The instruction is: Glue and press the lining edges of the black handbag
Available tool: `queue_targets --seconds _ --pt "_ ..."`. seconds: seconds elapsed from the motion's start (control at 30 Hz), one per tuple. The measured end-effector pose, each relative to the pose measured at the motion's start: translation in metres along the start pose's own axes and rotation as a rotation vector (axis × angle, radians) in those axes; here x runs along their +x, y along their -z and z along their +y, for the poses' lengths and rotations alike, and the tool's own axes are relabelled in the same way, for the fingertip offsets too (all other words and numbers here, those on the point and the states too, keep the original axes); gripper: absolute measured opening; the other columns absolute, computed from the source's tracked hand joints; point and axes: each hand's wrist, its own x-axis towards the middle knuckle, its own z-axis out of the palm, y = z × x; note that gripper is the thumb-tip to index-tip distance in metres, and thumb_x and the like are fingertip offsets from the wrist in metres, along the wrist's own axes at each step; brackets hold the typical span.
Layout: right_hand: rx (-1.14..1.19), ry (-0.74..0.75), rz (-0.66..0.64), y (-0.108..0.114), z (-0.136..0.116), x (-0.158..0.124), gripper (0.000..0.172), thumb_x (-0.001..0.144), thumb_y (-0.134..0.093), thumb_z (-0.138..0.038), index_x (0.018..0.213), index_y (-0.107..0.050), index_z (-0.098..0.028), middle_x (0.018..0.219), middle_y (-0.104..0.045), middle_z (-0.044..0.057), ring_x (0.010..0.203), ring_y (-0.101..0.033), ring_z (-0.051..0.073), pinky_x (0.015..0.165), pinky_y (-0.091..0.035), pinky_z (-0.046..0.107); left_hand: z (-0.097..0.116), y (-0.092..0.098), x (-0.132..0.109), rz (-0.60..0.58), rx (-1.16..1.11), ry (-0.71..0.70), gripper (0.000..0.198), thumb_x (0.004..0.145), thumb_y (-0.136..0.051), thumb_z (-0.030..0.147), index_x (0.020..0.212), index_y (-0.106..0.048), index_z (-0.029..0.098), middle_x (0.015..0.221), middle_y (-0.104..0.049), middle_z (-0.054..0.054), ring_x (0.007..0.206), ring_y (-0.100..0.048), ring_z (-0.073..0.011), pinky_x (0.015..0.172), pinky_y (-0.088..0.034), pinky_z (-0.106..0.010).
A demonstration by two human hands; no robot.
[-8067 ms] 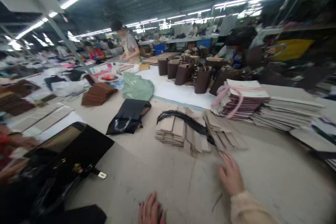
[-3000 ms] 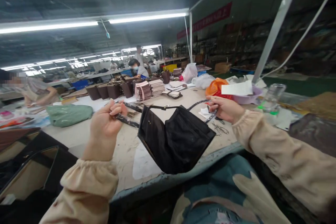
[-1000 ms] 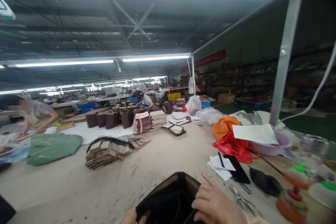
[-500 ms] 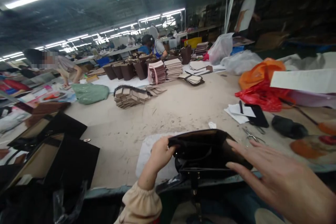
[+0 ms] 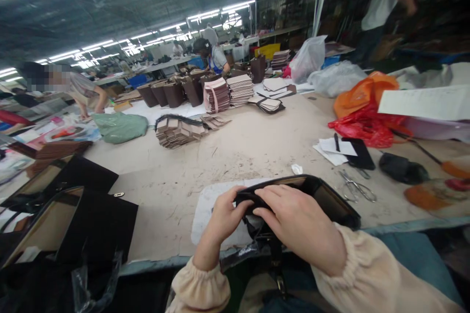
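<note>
A black handbag (image 5: 340, 200) lies on its side at the table's front edge, its mouth facing me and a strap with metal fittings hanging below. With thumb inside and fingers outside, my left hand (image 5: 224, 217) pinches the bag's left edge. My right hand (image 5: 293, 220) is closed on the upper rim just beside it, thumb under and fingers over the top. Much of the bag's opening is hidden behind my right hand. Under its left part lies a white sheet (image 5: 205, 205).
Black box-shaped bags (image 5: 99, 220) stand at left. Scissors (image 5: 356, 188), a black pouch (image 5: 402, 168) and a paper slip (image 5: 338, 146) lie at right. Stacked panels (image 5: 179, 131), brown bags (image 5: 174, 94) and a green bag (image 5: 119, 127) sit farther back. Co-workers (image 5: 218, 61) are across the table.
My right hand, open at the bag's right side before, has moved left and closed on the rim beside my left hand. A person in the background at right has moved further right.
</note>
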Motion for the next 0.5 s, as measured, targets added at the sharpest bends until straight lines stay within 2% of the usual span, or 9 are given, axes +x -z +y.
queue_targets --seconds 0.1,0.27,0.5 --pt "-0.023 -0.048 -0.055 -0.004 0.003 0.004 0.015 0.091 -0.053 -0.03 0.096 -0.064 -0.021 0.091 -0.067 0.004 0.09 -0.062 0.021 0.08 -0.046 0.035 0.001 -0.001 -0.001 0.015 -0.033 -0.018 0.021 0.081 -0.06 0.021 0.101 -0.064 0.02 0.094 -0.07 -0.001 0.089 -0.063 -0.0156 0.081 -0.047 -0.025" --pt "-0.084 -0.082 -0.09 -0.005 0.007 0.01 0.018 0.092 -0.05 -0.028 0.083 -0.064 -0.022 0.082 -0.066 0.002 0.082 -0.062 0.019 0.07 -0.041 0.03 0.002 -0.004 -0.001 0.071 -0.055 -0.018 0.019 0.08 -0.062 0.02 0.099 -0.065 0.02 0.09 -0.071 0.0 0.082 -0.064 -0.0144 0.076 -0.048 -0.024" --pt "-0.158 -0.109 -0.066 -0.008 0.014 0.016 0.022 0.092 -0.05 -0.029 0.075 -0.062 -0.022 0.076 -0.065 0.001 0.074 -0.06 0.017 0.064 -0.034 0.029 0.003 -0.008 -0.004 0.115 -0.078 -0.058 0.014 0.083 -0.062 0.026 0.092 -0.07 0.02 0.086 -0.073 -0.001 0.079 -0.066 -0.0148 0.073 -0.05 -0.024"
